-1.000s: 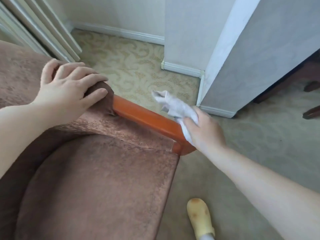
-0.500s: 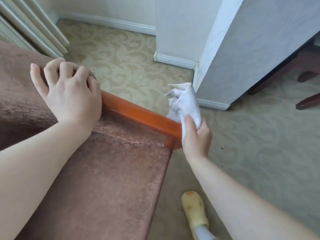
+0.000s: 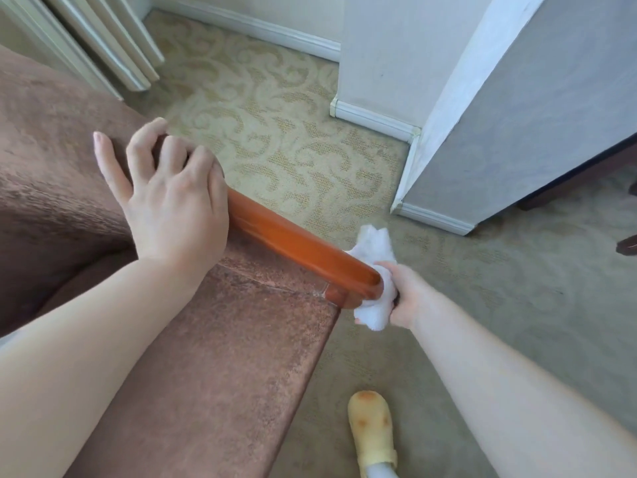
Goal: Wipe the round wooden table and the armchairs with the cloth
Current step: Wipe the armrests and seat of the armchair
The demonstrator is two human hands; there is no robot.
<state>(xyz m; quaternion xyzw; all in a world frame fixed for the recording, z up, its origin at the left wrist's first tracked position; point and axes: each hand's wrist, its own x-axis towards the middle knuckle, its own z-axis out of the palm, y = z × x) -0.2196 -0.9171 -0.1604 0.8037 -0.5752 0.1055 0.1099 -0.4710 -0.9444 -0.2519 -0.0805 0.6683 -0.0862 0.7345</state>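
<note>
Open carpet lies beyond the armrest and to its right, giving room to pass. A wall corner juts in near the armrest's front end. A shoe stands on the floor below it.

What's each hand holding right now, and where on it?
The right hand holds the white cloth, bunched around its middle, against the front end of the wooden armrest. The left hand grips nothing; it rests on the armchair.

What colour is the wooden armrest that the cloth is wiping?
The armrest is a glossy reddish-orange wood, which the head view shows clearly; the cloth is white.
</note>
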